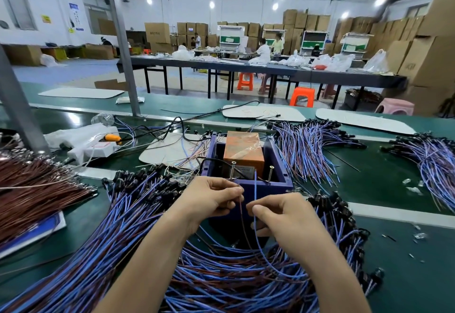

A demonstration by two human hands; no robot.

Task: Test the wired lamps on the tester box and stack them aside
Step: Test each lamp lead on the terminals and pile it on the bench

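Note:
A dark blue tester box (277, 165) stands on the green bench, with an orange block (243, 149) inside and two upright screws (232, 171) at its near rim. My left hand (211, 199) pinches a thin brown wire (242, 216) just below the left screw. My right hand (278, 214) pinches a blue wire (255, 189) whose end rises toward the box's rim. Both wires hang down between my hands into a large heap of wired lamps (138, 214) in front of me. The lamp on these two wires is hidden.
More bundles of blue and brown wired lamps lie right of the box (307, 145) and at the far right (433, 155). A brown wire bundle (37, 189) lies at the left, beside a white power strip (96, 149). A grey post (123, 42) stands behind.

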